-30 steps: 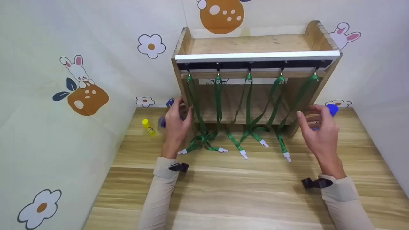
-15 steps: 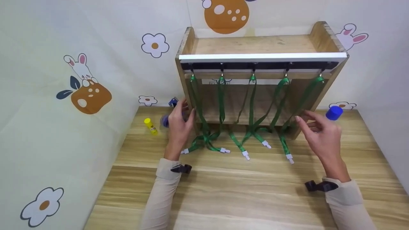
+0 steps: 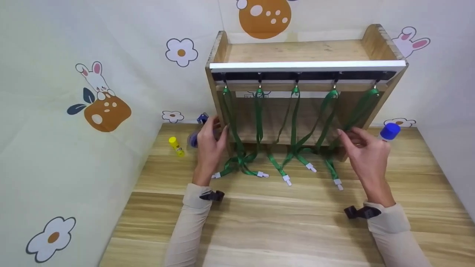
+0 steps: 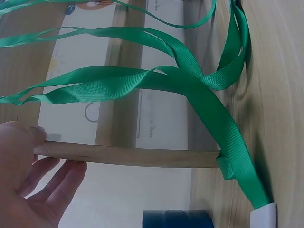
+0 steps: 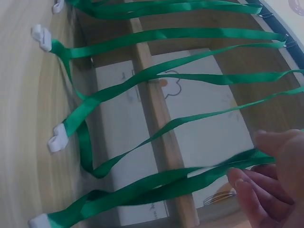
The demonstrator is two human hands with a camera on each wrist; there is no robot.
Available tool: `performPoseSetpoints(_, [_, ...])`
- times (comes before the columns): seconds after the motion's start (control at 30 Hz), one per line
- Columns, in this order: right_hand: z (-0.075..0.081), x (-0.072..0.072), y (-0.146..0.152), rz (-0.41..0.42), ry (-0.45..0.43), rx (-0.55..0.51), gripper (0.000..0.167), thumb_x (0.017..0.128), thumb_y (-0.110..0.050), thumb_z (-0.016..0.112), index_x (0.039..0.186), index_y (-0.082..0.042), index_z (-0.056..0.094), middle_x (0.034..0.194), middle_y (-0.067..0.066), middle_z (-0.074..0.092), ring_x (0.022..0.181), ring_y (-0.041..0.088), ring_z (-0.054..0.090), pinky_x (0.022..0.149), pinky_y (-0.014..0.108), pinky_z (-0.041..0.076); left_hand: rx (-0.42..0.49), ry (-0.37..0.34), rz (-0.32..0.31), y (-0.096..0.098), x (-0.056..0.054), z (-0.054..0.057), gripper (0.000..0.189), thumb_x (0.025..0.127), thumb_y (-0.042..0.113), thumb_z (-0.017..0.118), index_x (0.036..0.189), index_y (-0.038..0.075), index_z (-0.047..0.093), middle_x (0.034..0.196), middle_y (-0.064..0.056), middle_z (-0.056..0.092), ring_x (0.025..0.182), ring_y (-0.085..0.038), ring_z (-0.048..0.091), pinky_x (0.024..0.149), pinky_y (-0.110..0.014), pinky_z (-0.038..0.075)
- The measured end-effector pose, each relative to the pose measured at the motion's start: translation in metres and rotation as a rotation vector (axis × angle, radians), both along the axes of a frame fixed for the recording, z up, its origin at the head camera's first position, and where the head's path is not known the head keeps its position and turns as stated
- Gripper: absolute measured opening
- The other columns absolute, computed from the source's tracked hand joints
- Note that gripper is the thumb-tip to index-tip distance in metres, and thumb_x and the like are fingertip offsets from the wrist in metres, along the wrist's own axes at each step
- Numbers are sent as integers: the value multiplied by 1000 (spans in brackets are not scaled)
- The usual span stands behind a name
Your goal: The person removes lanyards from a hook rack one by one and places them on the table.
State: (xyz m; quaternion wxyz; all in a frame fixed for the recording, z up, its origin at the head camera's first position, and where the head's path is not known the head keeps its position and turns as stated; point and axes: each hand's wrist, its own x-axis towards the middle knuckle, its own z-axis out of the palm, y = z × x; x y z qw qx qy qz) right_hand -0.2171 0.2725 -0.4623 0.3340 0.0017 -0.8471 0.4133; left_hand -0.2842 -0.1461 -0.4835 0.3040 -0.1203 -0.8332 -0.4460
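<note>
A wooden shelf stands at the back of the table. From its dark hook strip hang several green lanyards with white clips at their lower ends. My left hand grips the shelf's left side panel, thumb on one face and fingers on the other. My right hand is at the rightmost lanyard, near the right side panel. In the right wrist view that lanyard passes between the thumb and the bent fingers, which are apart. Some fingertips look close to the ribbon; contact is unclear.
Left of the shelf lie a yellow glue stick and a purple roll, with a blue item behind, partly hidden. A blue-capped object stands at the right. Patterned walls enclose the wood-grain table.
My right hand has shifted left toward the rightmost lanyard, uncovering more of the blue cap. The left hand stays at the left panel. The whole view has drifted slightly.
</note>
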Motion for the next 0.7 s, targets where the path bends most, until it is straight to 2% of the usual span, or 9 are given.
performPoseSetpoints(0.1, [2, 1, 0, -29, 63, 5, 28, 98, -23, 82, 113, 1, 83, 99, 21, 83, 79, -29, 58, 74, -2, 49, 2, -15, -1, 1, 0, 1, 35, 107, 25, 70, 139, 10, 65, 131, -10, 75, 116, -22, 76, 98, -36, 66])
performPoseSetpoints(0.17, [6, 2, 2, -51, 128, 3, 23, 98, -19, 82, 110, 1, 83, 97, 22, 83, 80, -29, 59, 75, -2, 49, 12, -14, -6, 1, 0, 1, 35, 107, 25, 70, 139, 10, 65, 131, -10, 75, 116, -22, 76, 98, -38, 66])
performPoseSetpoints(0.3, [19, 8, 9, -101, 232, -35, 17, 96, -12, 84, 104, 3, 84, 93, 24, 82, 79, -26, 62, 73, -1, 49, 30, -8, -15, 0, 0, -1, 35, 107, 25, 70, 139, 11, 65, 131, -11, 75, 115, -23, 77, 97, -45, 67])
performPoseSetpoints(0.37, [27, 12, 16, -110, 273, -46, 15, 94, -9, 85, 102, 3, 84, 91, 19, 83, 79, -24, 64, 73, 0, 50, 38, -4, -21, 0, 0, -2, 35, 107, 25, 70, 138, 11, 65, 131, -11, 75, 115, -23, 77, 96, -47, 67])
performPoseSetpoints(0.43, [34, 18, 26, -108, 293, -6, 13, 92, -7, 86, 97, 4, 84, 86, 20, 82, 77, -26, 61, 71, -2, 47, 40, -5, -26, 0, -1, -2, 35, 107, 25, 70, 139, 12, 65, 131, -11, 75, 115, -22, 76, 97, -47, 67])
performPoseSetpoints(0.53, [43, 27, 45, -70, 229, 85, 13, 92, -4, 85, 102, 4, 84, 91, 22, 82, 79, -31, 56, 73, -5, 44, 43, -8, -32, 1, -2, -2, 35, 108, 27, 69, 139, 13, 65, 131, -10, 75, 115, -21, 76, 98, -48, 66])
performPoseSetpoints(0.57, [46, 29, 51, -48, 176, 132, 13, 94, -3, 83, 104, 5, 83, 92, 30, 80, 77, -33, 53, 72, -7, 42, 44, -11, -31, 0, -2, -2, 35, 108, 27, 70, 139, 13, 65, 131, -9, 75, 115, -21, 76, 98, -48, 66])
performPoseSetpoints(0.63, [51, 35, 64, -37, 25, 209, 20, 95, -2, 81, 114, 6, 80, 100, 32, 79, 75, -36, 48, 70, -10, 39, 40, -12, -27, 0, -2, -2, 35, 108, 27, 70, 139, 14, 65, 132, -8, 75, 115, -20, 76, 99, -45, 66])
performPoseSetpoints(0.7, [55, 40, 76, -29, -119, 292, 23, 99, -3, 77, 119, 8, 77, 104, 35, 77, 73, -20, 64, 65, -11, 35, 35, -12, -21, -1, -2, -2, 34, 107, 26, 70, 139, 14, 65, 131, -8, 75, 115, -20, 75, 99, -43, 66])
